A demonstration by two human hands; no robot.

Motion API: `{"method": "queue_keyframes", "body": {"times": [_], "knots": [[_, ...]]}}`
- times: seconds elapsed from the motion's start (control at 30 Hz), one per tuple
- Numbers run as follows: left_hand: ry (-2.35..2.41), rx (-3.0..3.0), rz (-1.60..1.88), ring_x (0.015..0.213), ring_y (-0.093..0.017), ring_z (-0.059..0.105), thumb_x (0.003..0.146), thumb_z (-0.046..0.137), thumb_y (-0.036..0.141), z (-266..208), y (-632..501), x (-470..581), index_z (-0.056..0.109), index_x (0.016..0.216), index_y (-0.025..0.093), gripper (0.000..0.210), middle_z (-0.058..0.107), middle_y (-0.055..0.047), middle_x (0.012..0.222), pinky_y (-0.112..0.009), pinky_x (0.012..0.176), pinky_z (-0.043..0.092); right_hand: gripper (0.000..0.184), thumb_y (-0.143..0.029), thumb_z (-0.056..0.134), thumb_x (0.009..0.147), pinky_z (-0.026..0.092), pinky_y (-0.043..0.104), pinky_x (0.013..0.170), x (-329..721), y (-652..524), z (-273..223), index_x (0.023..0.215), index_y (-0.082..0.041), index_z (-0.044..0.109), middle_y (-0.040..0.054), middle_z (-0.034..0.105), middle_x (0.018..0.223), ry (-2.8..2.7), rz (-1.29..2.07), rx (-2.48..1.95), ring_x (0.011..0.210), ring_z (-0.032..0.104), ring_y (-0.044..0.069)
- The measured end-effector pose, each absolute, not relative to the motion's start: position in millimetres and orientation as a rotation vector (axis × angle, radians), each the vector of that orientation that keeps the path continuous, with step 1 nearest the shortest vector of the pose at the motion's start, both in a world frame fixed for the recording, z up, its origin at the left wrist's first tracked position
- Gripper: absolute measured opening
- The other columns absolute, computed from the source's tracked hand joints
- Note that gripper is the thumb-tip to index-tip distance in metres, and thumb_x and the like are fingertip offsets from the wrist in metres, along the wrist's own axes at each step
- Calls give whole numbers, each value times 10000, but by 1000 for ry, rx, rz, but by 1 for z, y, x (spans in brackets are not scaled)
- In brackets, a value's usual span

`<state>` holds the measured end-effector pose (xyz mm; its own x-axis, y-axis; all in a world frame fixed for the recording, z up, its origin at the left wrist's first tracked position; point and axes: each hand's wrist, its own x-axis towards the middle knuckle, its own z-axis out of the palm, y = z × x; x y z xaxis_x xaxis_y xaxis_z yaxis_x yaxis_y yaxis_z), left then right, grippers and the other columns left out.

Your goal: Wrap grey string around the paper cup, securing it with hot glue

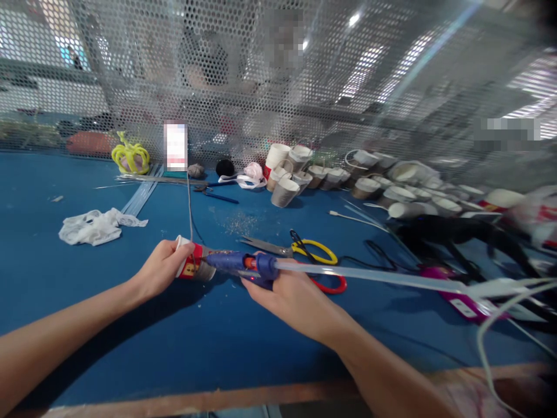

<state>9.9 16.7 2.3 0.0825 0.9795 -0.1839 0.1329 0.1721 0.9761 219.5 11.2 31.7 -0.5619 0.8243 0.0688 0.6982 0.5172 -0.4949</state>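
Note:
My left hand (163, 268) grips a red and white paper cup (202, 269) lying on its side above the blue table. A thin grey cord (190, 212) runs from the cup up toward the back of the table. My right hand (289, 293) is wrapped round a blue hot glue gun (232, 262), its nozzle at the cup's side; whether it touches cannot be made out. A long clear glue stick (361, 275) sticks out of the gun's rear. Scissors (319, 251) with yellow and red handles lie just behind my right hand.
Several paper cups (285, 193) stand along the back right. A lit phone (175, 145) leans against the perforated metal screen (243, 64). Glue sticks (141, 194), a white plastic bag (93, 225), pliers (220, 196) and a purple power strip (461, 302) with cables lie about.

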Motion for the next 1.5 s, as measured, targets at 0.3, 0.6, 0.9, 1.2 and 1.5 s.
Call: {"method": "queue_keyframes", "body": {"times": [0.3, 0.6, 0.9, 1.2, 1.5], "knots": [[1380, 1365, 939, 444, -108, 457, 702, 427, 385, -7, 16, 6, 574, 605, 96, 339, 524, 3, 476, -202, 433, 346, 184, -278, 402, 758, 350, 237, 519, 215, 17, 33, 813, -163, 535, 15, 555, 676, -2361, 666, -1355, 582, 483, 127], [1327, 1207, 936, 472, -135, 524, 682, 430, 367, 0, 19, 10, 596, 668, 87, 326, 580, -12, 521, -221, 470, 398, 55, -215, 441, 734, 317, 212, 482, 214, 7, 36, 686, -189, 450, -31, 474, 583, -2406, 624, -1290, 485, 407, 85], [1397, 1211, 946, 413, -117, 474, 685, 421, 361, -8, 21, 4, 579, 641, 84, 322, 539, 6, 466, -211, 425, 346, 50, -192, 425, 743, 327, 209, 521, 212, 2, 43, 696, -190, 442, -28, 479, 623, -2493, 709, -1286, 541, 438, 92], [1319, 1271, 942, 454, -111, 481, 692, 425, 366, -1, 17, 11, 583, 606, 112, 311, 547, 15, 495, -196, 453, 358, 92, -250, 419, 748, 318, 217, 462, 217, 13, 34, 751, -181, 479, -10, 499, 622, -2445, 583, -1251, 479, 412, 91], [1434, 1490, 903, 432, -99, 392, 731, 362, 394, -11, 14, 6, 511, 575, 118, 350, 448, 20, 465, -206, 421, 304, 246, -266, 420, 740, 318, 196, 391, 210, 22, 37, 515, -174, 385, -43, 402, 393, -2307, 831, -1380, 363, 384, 71]]}}
